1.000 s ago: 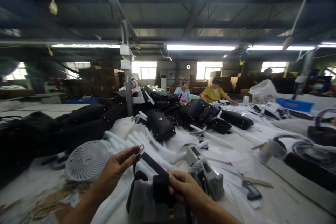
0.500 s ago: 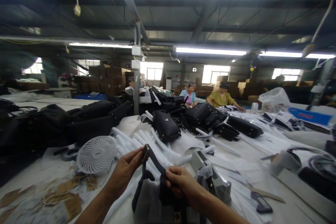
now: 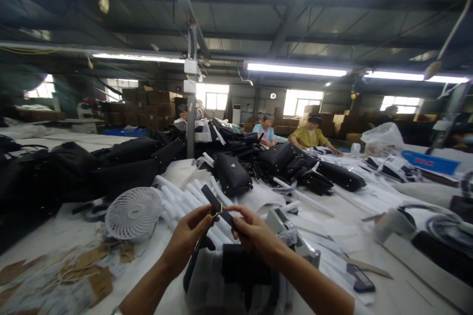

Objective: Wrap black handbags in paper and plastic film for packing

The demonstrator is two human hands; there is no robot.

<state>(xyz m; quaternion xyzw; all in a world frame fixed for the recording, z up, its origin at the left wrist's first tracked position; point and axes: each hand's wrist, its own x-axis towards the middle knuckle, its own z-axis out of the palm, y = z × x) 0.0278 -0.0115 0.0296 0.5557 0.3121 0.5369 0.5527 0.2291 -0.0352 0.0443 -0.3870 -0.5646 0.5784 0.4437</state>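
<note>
My left hand [image 3: 186, 241] and my right hand [image 3: 253, 234] are raised together over a black bag [image 3: 236, 275] that lies in pale wrapping at the near table edge. Both pinch a black strap [image 3: 216, 204] that rises from the bag. A small gold buckle [image 3: 217, 211] sits on the strap between my fingertips. The left fingers grip at the buckle and the right fingers hold the strap just beside it. The strap's free end sticks up past my hands.
A white desk fan [image 3: 133, 212] lies to the left, with brown paper scraps [image 3: 86, 268] in front of it. White rolled tubes [image 3: 185, 192] and piles of black bags [image 3: 232, 174] fill the middle. A tape dispenser [image 3: 291, 238] stands right of my hands. Two people sit at the far end.
My right hand has risen from the bag to meet my left hand at the strap. The strap end now pokes up above both hands, with the buckle between my fingertips.
</note>
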